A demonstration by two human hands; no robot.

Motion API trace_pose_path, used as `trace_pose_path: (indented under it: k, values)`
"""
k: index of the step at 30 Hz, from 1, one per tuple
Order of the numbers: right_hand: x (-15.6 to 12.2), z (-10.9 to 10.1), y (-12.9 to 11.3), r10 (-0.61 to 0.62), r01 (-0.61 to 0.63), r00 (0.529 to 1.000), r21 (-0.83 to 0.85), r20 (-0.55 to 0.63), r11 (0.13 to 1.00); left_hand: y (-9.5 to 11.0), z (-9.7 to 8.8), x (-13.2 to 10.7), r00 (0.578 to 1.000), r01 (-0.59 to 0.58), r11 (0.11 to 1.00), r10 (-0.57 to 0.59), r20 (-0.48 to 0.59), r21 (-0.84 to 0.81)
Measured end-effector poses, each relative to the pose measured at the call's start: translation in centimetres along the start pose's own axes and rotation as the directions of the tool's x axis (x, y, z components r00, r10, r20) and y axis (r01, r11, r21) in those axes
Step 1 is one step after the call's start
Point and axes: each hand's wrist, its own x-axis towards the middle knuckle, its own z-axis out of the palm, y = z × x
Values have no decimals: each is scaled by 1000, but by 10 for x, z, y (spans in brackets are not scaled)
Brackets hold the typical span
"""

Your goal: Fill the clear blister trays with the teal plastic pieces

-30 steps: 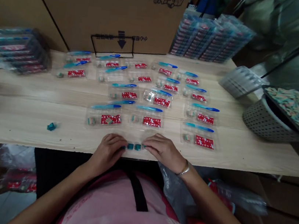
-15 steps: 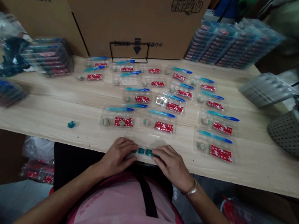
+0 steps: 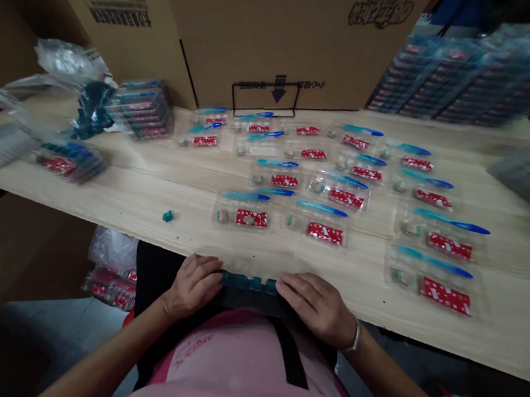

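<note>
Our left hand (image 3: 194, 287) and right hand (image 3: 315, 307) held a row of small teal blocks (image 3: 248, 282) between them at the near edge of the counter (image 3: 111, 203). Each grip was narrow, with the fingers curled toward the row's ends. Beyond the hands lay clear plastic packs (image 3: 323, 225) in loose rows, each showing a blue handle and a red packet. A loose teal block (image 3: 168, 216) sat well apart to the left, and a cardboard carton (image 3: 288, 31) stood behind everything.

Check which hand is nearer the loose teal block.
Left. The left hand sits close, in front of and right of the teal block; the right hand lies farther right, beyond the left hand.
</note>
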Motion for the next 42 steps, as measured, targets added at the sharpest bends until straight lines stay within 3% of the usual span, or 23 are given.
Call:
trace_pose_path:
  k: [3,5,7,8,10,12,13,18,25,30,33,34,35,36,37,38,39,40,42]
  values:
    - [10,7,6,14,-13,999,44,-34,999,-8,-11,13,1000,-4,1000,5,24,-9]
    - [23,13,14,97,-92,993,81,-63,992,-20,-15,28,993,121,992,-122,-6,-39]
    - [41,22,27,263,-252,961,126,-85,959,-39,-12,48,940,336,938,-339,-25,-85]
    - [52,28,34,372,-358,925,152,-78,921,-51,-8,58,884,465,878,-467,9,-114]
    - [74,41,51,572,-563,820,173,2,808,-78,6,76,719,694,707,-678,150,-135]
    - [94,53,65,666,-680,733,110,138,725,-102,22,87,572,815,571,-769,286,-95]
    - [101,58,70,672,-692,712,44,206,720,-112,29,89,537,836,544,-781,319,-74]
    - [113,63,76,586,-546,698,-222,412,808,-132,44,80,528,835,548,-768,362,-55]
    - [115,61,62,350,-401,737,-42,579,915,-120,43,66,555,824,556,-755,350,-108]
    - [110,76,49,392,-426,789,-39,473,904,-95,27,48,598,802,580,-775,204,-145]
    - [105,84,50,410,-445,828,4,382,896,-93,-2,28,602,794,591,-797,46,-145]
    - [104,86,51,405,-446,838,30,366,895,-97,-16,20,584,801,582,-811,-27,-138]
    - [106,88,53,398,-444,847,60,353,894,-105,-31,11,525,828,539,-842,-124,-154]
    - [110,91,54,391,-444,855,91,341,891,-117,-46,3,421,863,466,-877,-232,-196]
    - [118,94,55,387,-445,861,121,331,887,-131,-62,-4,283,889,376,-900,-331,-261]
    - [130,99,55,384,-447,865,147,324,882,-149,-78,-11,109,895,268,-907,-407,-357]
    - [146,105,54,381,-447,867,164,320,879,-168,-93,-18,-26,883,187,-896,-443,-430]
    - [166,113,52,375,-444,869,173,324,879,-189,-107,-23,-121,865,129,-884,-452,-485]
    - [219,133,42,341,-420,872,178,352,890,-228,-131,-31,-230,827,51,-878,-420,-561]
